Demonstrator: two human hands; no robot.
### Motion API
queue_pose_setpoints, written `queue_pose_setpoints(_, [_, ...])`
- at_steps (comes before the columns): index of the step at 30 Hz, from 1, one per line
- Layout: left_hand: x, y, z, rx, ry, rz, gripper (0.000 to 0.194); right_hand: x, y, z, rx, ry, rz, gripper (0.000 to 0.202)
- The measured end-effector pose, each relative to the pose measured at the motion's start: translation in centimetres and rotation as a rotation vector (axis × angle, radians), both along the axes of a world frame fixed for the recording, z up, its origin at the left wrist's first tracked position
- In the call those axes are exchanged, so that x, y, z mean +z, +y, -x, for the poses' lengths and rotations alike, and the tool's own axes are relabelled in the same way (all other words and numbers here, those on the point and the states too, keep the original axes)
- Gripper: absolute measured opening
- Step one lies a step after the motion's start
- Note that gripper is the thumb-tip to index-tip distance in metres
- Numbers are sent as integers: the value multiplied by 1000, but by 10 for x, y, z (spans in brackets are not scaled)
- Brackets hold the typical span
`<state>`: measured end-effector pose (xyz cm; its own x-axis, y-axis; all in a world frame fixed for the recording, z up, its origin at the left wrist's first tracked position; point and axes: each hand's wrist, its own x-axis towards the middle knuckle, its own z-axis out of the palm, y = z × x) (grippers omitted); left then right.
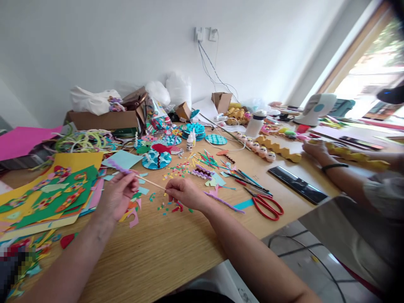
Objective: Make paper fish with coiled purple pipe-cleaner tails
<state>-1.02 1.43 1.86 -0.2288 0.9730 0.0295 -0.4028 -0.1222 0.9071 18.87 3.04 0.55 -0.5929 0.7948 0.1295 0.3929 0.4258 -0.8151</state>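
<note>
My left hand [120, 190] pinches a fuzzy purple pipe cleaner [116, 166] at one end of a thin wooden stick [152, 182]. The stick's other end is between the closed fingers of my right hand [186, 192]. How the pipe cleaner sits on the stick is hidden by my left fingers. Another purple pipe cleaner [224, 203] lies under my right wrist. Beyond it are short crimped purple and brown pipe cleaners [202, 172]. A blue-and-white disc [151, 162] bearing a red fish shape [161, 148] lies past my hands, near small white glue bottles [190, 142].
Red-handled scissors [268, 206] and a dark phone [296, 184] lie at right. A co-worker's hand [317, 151] touches a yellow egg-carton strip [356, 156]. Coloured sheets [75, 164] pile up at left. A white bottle [256, 123] stands behind; paper scraps [179, 170] litter the middle.
</note>
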Motion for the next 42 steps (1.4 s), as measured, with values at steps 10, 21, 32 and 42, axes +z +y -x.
queue_pose_setpoints(10, [8, -7, -5, -57, 93, 56, 22, 18, -29, -91, -683, -445, -342, 20])
queue_pose_setpoints(21, [-7, -23, -28, -287, 256, 217, 24, -19, -17, -164, -904, -950, -107, 26])
queue_pose_setpoints(32, [-15, -28, -44, -383, 282, 206, 20, 28, -23, -42, -183, 8, -83, 10])
queue_pose_setpoints(42, [-23, -19, -41, -326, 360, 147, 21, 11, 1, 27, -147, 126, -102, 3])
